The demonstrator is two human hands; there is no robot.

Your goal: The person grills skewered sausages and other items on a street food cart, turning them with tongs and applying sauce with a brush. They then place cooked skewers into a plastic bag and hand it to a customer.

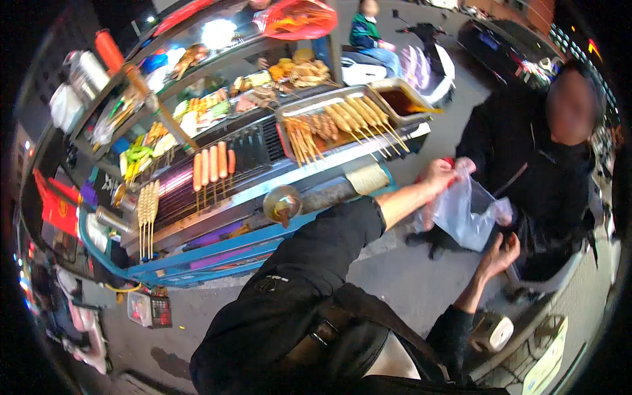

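My left hand is stretched out to the right, its fingers closed at the top of a thin clear plastic bag. Something red shows beside those fingers; what it is cannot be made out. A person in dark clothes faces me, one hand at the bag's top and the other at its lower right side. Just below the bag, my right hand is raised with fingers loosely curled and apart, nothing visible in it.
A food cart with a blue rail stands at left. Its grill carries sausages and pale skewers. A metal tray holds more skewers, next to a sauce tray. A plastic jug stands low at right.
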